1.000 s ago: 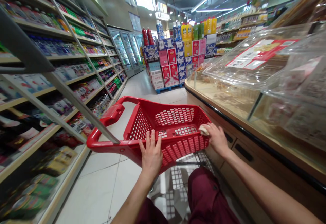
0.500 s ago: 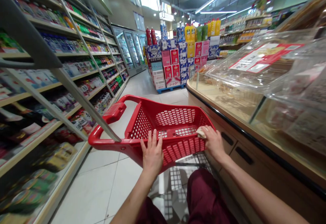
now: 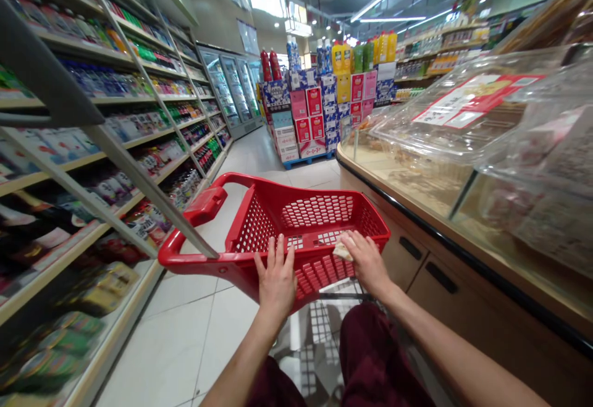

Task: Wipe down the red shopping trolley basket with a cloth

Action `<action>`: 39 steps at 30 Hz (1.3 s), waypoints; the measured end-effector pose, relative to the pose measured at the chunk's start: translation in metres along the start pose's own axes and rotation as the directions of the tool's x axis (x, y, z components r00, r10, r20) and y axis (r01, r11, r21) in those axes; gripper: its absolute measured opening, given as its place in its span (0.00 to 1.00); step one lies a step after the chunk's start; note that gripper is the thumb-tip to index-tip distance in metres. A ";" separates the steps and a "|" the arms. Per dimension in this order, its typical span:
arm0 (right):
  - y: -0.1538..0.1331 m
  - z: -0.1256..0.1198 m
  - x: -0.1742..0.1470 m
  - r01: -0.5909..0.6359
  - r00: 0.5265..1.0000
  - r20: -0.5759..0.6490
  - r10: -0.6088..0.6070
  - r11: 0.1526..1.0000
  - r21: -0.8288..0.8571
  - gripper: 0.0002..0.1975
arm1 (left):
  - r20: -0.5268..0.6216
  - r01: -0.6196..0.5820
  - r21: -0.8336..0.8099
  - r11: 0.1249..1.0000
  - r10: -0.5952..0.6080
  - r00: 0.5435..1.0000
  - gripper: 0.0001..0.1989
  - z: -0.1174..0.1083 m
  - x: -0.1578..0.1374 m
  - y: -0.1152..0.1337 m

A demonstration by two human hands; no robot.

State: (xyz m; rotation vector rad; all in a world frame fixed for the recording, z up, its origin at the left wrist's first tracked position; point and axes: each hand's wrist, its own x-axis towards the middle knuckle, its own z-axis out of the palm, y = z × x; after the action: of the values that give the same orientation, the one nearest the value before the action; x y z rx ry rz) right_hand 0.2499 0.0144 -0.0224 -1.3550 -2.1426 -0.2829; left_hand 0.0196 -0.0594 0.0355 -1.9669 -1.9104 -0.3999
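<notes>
In front of me stands a shopping cart with a red plastic basket [image 3: 377,218] whose sides are full of holes; nothing lies in it. My left hand [image 3: 277,283] rests on the near rim, its fingers straight and spread. My right hand [image 3: 368,265] is closed around a pale, crumpled cloth [image 3: 343,247], pressed on the same rim farther right. Part of the cloth is hidden under the fingers. At the cart's left end is the red handle [image 3: 204,206], and a grey metal pole [image 3: 152,181] rises from beside it.
Shelves of drinks [image 3: 148,129] run along the left, with glass-door coolers [image 3: 234,86] beyond. Ahead, stacked boxes [image 3: 310,120] with bottles on top stand on a blue pallet [image 3: 308,160]. Close on the right is a wooden counter [image 3: 417,283] carrying clear plastic covers [image 3: 398,129].
My right hand has slid the cloth left along the near rim, away from the right corner. My left hand has stayed in place on the rim.
</notes>
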 end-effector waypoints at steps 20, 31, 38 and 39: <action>0.023 -0.004 0.002 -0.186 0.982 0.021 0.187 0.981 -0.062 0.27 | -0.042 -0.009 -0.005 1.000 0.008 0.999 0.23 0.004 -0.002 0.006; 0.034 -0.004 0.000 -0.218 0.976 0.007 0.219 0.973 -0.075 0.26 | -0.031 -0.008 -0.007 1.000 0.007 0.999 0.24 0.003 -0.002 0.010; 0.040 -0.005 -0.005 -0.278 0.961 -0.033 0.276 0.955 -0.107 0.25 | -0.031 -0.013 -0.008 1.000 0.013 0.999 0.24 0.003 -0.003 0.011; 0.043 -0.005 -0.005 -0.321 0.947 -0.046 0.318 0.940 -0.119 0.24 | -0.027 -0.015 -0.011 1.000 0.014 1.000 0.24 0.003 -0.003 0.012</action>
State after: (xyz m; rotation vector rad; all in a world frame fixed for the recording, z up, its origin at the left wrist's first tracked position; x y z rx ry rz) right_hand 0.2908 0.0279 -0.0262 -1.7342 -1.8702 -0.3061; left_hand 0.0315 -0.0605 0.0310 -1.9715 -1.8802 -0.4320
